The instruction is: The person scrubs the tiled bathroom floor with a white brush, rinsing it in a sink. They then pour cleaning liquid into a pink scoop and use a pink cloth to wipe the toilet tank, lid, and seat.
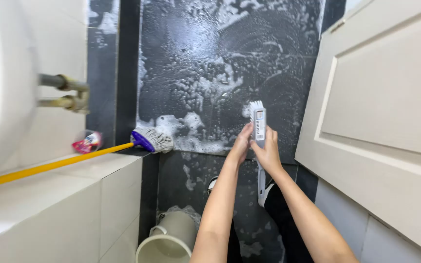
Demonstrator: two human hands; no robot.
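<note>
Head view, looking down along both forearms toward a dark tiled wall [220, 58]. The right hand [269, 153] is closed around the handle of a white scrubbing brush [258, 122], whose bristled head points upward and presses against the soapy tile just above the fingers; the handle's lower end projects downward past the wrist. The left hand [240, 145] lies against the left side of the same handle with fingers extended upward, steadying it; whether these fingers wrap around the handle cannot be told from this angle. White foam [205, 85] covers much of the wall in swirls and arcs, thickest in a band along the lower edge of the large tile, while the upper right portion shows thinner streaks; by this evidence the lathering of the wall appears well advanced, and no part has yet been rinsed clear. At left, a pale tiled ledge [49, 195] carries a broom with a yellow handle [49, 165], its purple and white head [152, 140] resting against the foamy wall, with a small red packet [87, 142] lying beside it. Metal pipe fittings [66, 92] project from the left wall. A pale bucket [169, 241] stands on the floor below, and a cream panelled door [381, 107] closes the right side.
</note>
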